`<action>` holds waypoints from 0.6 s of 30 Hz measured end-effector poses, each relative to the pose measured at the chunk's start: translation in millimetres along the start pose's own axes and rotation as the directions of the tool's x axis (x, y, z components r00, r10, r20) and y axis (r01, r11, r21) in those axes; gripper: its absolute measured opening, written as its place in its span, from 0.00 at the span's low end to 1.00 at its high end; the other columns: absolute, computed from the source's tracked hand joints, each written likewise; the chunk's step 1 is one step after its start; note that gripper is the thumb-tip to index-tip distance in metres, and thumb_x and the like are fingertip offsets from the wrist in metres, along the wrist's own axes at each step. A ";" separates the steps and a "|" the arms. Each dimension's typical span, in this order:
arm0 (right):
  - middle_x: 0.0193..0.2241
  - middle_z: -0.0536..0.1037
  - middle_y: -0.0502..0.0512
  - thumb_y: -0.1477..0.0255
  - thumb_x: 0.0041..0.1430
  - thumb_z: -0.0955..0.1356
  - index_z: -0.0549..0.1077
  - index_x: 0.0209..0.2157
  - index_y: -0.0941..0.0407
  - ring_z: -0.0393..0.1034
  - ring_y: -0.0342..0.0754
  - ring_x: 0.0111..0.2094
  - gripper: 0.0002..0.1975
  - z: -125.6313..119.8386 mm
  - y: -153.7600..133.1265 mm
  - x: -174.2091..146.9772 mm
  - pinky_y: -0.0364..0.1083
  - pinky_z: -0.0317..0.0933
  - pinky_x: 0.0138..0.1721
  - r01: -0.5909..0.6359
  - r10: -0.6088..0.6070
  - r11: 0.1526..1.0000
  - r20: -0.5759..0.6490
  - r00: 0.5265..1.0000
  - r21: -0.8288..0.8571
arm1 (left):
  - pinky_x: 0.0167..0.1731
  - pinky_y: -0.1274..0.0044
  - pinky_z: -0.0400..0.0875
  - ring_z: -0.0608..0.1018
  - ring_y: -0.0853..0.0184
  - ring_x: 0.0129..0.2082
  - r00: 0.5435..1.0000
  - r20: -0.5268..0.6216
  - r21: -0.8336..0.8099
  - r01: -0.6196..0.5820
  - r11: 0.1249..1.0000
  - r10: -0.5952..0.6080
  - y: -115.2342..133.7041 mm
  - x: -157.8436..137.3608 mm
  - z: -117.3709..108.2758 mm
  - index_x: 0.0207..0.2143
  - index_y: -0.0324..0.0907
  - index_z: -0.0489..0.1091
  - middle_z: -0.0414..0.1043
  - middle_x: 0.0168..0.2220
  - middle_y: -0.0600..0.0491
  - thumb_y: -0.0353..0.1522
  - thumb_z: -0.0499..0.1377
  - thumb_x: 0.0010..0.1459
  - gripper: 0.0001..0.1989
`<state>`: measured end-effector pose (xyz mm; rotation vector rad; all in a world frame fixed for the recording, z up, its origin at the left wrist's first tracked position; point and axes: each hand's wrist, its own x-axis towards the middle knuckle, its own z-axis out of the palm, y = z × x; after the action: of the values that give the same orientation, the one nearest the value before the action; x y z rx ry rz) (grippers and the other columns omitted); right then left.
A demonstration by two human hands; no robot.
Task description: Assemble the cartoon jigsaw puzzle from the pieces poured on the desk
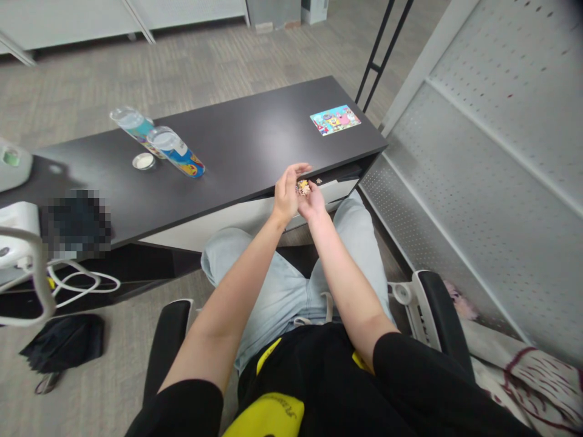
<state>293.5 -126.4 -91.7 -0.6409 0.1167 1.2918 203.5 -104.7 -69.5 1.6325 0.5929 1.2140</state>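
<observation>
A small heap of jigsaw pieces (pixel 302 187), yellow, pale and dark, lies between my cupped hands at the table's front edge. My right hand (pixel 313 203) is palm up beneath the heap, its fingers partly hidden by the pieces. On the other side, my left hand (pixel 286 193) curves against the heap with its fingers stretched forward. One loose pale piece (pixel 319 181) lies just beyond my right fingers, over a slightly pulled-out drawer (pixel 339 190). Farther back on the table rests a colourful cartoon picture (pixel 336 119).
On the dark table (pixel 246 133) stand two clear tubes, one with a blue label (pixel 180 155) and one with a teal label (pixel 136 128), beside a round lid (pixel 144 161). White cables (pixel 86 279) hang at left. A perforated panel (pixel 483 164) stands at right.
</observation>
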 end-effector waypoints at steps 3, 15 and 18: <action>0.30 0.83 0.47 0.74 0.91 0.59 0.79 0.50 0.46 0.86 0.49 0.37 0.19 7.7 -0.8 -11.0 0.45 0.91 0.45 -0.043 0.053 0.990 -0.073 0.996 0.138 | 0.62 0.60 0.91 0.94 0.54 0.57 0.988 -0.140 0.017 0.059 0.998 -0.056 12.9 -10.6 -12.3 0.57 0.49 0.82 0.93 0.53 0.42 0.68 0.45 0.86 0.40; 0.31 0.84 0.49 0.77 0.85 0.65 0.83 0.44 0.45 0.85 0.50 0.34 0.18 -1.1 -0.6 -91.3 0.43 0.85 0.31 -0.132 0.168 0.977 -0.230 0.958 0.165 | 0.38 0.56 0.88 0.84 0.53 0.35 0.884 -0.288 0.103 0.411 0.906 -0.369 -6.1 -159.8 -63.0 0.46 0.55 0.80 0.81 0.36 0.50 0.70 0.50 0.82 0.35; 0.29 0.80 0.48 0.77 0.87 0.64 0.78 0.38 0.45 0.81 0.47 0.29 0.20 8.2 -1.5 -108.5 0.41 0.79 0.25 -0.122 0.148 0.981 -0.178 0.973 0.149 | 0.35 0.66 0.84 0.80 0.63 0.31 0.863 -0.205 0.115 0.491 0.864 -0.463 -16.2 -186.4 -64.1 0.45 0.47 0.81 0.80 0.33 0.53 0.69 0.54 0.83 0.38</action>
<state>260.6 -215.2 -38.1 -0.6447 0.4077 1.3389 76.6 -223.9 -163.3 1.3987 1.1607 0.9515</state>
